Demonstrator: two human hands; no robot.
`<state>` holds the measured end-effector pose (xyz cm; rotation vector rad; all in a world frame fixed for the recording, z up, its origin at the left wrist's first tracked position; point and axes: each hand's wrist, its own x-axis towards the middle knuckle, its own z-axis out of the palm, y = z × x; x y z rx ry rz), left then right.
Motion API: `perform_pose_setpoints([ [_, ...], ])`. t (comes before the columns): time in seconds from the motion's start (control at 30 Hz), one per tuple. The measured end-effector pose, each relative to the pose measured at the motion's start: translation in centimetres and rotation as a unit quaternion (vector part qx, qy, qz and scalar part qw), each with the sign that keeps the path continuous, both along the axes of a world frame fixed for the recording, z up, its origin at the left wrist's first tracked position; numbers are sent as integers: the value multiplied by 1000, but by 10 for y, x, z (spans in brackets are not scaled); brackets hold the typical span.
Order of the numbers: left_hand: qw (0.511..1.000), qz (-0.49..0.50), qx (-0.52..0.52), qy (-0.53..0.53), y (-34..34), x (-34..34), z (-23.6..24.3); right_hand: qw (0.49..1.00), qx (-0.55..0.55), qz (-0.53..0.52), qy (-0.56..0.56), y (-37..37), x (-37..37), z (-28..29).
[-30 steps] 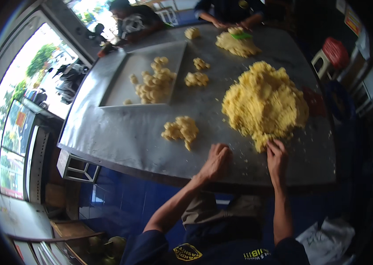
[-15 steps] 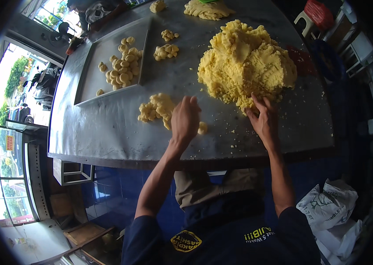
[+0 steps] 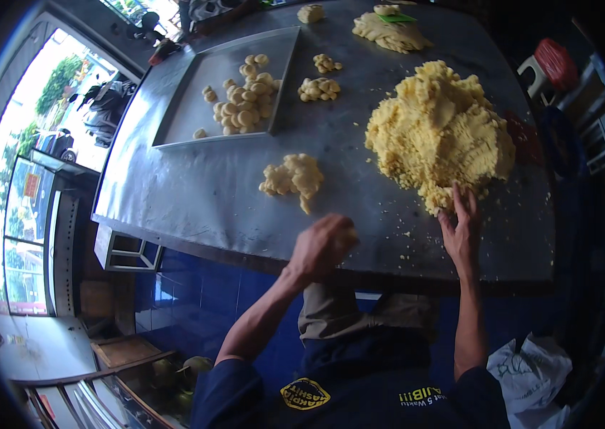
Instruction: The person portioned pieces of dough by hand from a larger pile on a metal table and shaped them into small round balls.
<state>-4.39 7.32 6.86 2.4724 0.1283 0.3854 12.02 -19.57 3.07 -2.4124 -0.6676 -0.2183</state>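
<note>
Along the left edge of the metal tabletop, nr its far-left corner, sits a shallow tray w/ pale dough rounds heaped mostly toward its right side; R of that, b/w tray & near edge, lies a knobbly dough cluster; two smaller clumps sit just beyond the tray's right edge, & a pale lump is up by the far edge; my L hand is nr the near edge, below the knobbly cluster & apart from it, fingers curled tog. round a sm. dough piece; up nr the far edge is a flattish dough slab w/ a green scraper on top; the big crumbly yellow mass fills the right part of the tabletop, nr the right edge; my R hand is at its near side, thumb & fingers apart, tips touching loose crumbs, can't tell if any are pinched; past the right edge, a red bag on a white stool.
</note>
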Motion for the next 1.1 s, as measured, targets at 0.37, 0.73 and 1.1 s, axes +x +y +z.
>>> perform_pose_setpoints([
  [0.37,964,248,46,-79,74,28,-26,1000,13,-26,0,6,16,-14],
  [0.73,962,235,6,-135,82,31,-39,997,-61,46,-10,-19,39,5],
  [1.1,805,103,-571,-121,74,41,13,998,-46,19,-35,-28,-19,-2],
])
